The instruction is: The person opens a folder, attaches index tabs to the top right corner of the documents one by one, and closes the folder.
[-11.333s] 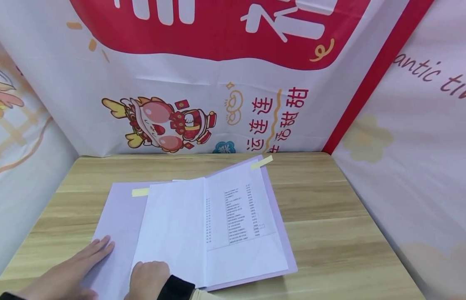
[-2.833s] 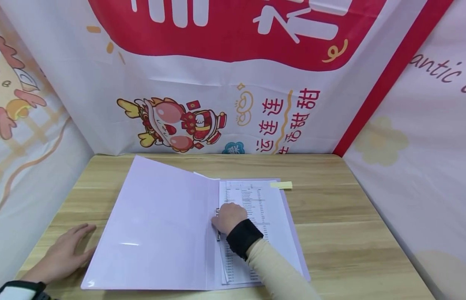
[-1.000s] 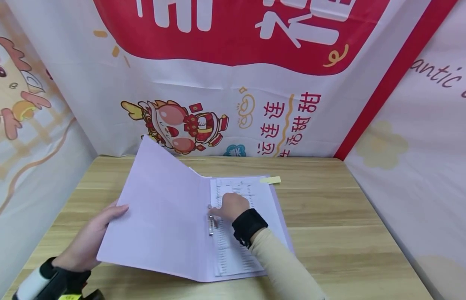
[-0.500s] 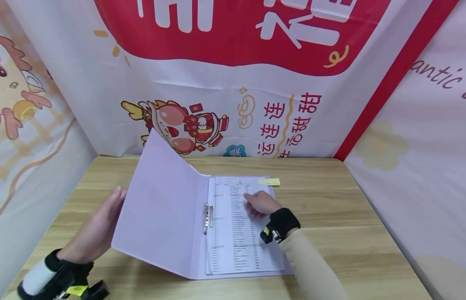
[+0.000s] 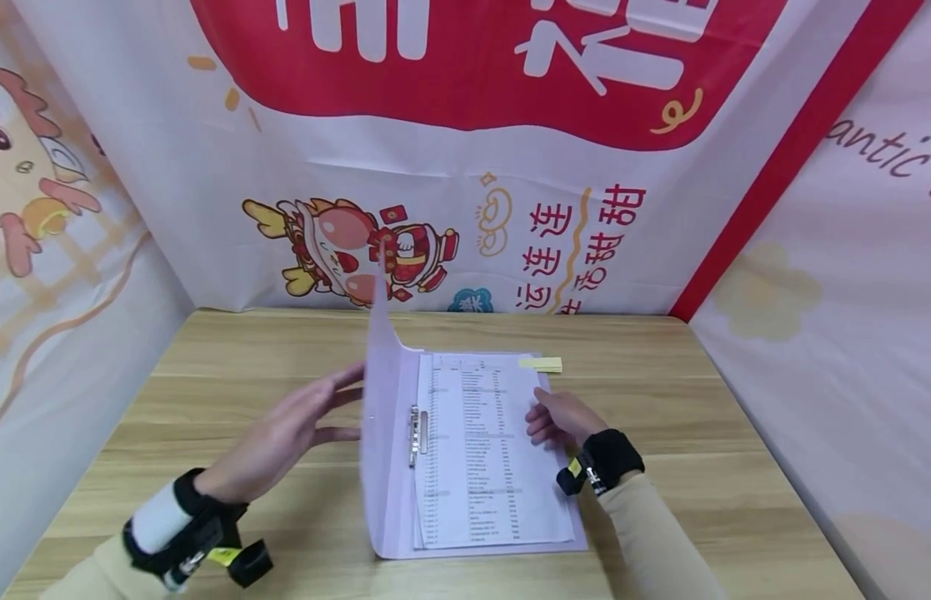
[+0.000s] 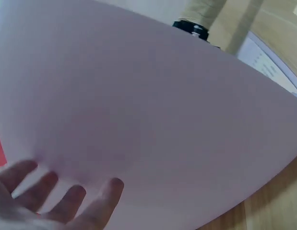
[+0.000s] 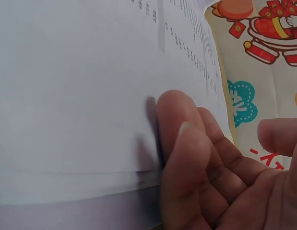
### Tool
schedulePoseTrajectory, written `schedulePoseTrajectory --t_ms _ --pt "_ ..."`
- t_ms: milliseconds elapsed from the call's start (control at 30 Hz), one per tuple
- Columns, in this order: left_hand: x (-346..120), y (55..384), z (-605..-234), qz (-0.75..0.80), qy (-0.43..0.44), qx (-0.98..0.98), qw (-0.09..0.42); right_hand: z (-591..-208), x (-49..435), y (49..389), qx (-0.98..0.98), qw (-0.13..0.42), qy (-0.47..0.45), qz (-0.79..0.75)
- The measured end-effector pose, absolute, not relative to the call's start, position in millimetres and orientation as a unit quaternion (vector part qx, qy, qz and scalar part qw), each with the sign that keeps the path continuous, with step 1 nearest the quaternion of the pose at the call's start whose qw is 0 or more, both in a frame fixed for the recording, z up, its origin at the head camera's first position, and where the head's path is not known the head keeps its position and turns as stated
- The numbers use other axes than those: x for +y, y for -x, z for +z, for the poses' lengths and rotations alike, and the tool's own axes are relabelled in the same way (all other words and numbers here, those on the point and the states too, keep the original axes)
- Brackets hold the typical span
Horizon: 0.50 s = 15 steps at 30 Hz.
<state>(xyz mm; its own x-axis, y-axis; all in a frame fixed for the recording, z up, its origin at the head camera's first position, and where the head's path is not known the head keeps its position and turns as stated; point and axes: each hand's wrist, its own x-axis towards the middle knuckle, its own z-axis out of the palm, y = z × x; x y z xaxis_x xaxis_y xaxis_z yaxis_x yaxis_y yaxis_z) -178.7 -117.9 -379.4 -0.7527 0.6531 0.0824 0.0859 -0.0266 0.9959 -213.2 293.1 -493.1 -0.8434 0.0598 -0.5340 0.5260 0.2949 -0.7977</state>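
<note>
A lilac file folder (image 5: pixel 579 537) lies on the table, its front cover (image 5: pixel 378 467) standing nearly upright. My left hand (image 5: pixel 281 437) is behind that cover; in the left wrist view its spread fingertips (image 6: pixel 117 187) meet the outer face. Inside the folder lies a stack of printed sheets (image 5: pixel 495 517), with a metal clip (image 5: pixel 414 436) along the spine. At the right edge of the sheets is my right hand (image 5: pixel 563 417), its fingers loosely bent. The right wrist view has those fingers (image 7: pixel 179 110) against the white page (image 7: pixel 76 105), holding nothing. A pale yellow tab (image 5: pixel 542 364) sticks out at the top right.
The wooden table (image 5: pixel 705 500) extends on both sides of the folder. A printed cloth (image 5: pixel 450 158) hangs at the back, and more cloth hangs at the left and right. Black camera straps (image 5: pixel 615 454) wrap both wrists.
Earlier the folder's tabbed pages were turned and my right hand worked at the clip. Since then that hand has moved right, off the clip, while my left hand has swung the cover up and rightward.
</note>
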Motion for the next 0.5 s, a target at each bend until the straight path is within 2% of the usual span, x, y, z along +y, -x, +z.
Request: schedulePoseTrajectory --t_ms 167,500 --pt "-89 185 -395 0.586 -0.288 0.721 0.231 -495 298 211 0.756 0.208 -0.212 -0.583" --pt "-69 194 -439 0.394 -0.340 0.828 0.208 -493 311 207 0.733 0.222 -0.181 -0.617"
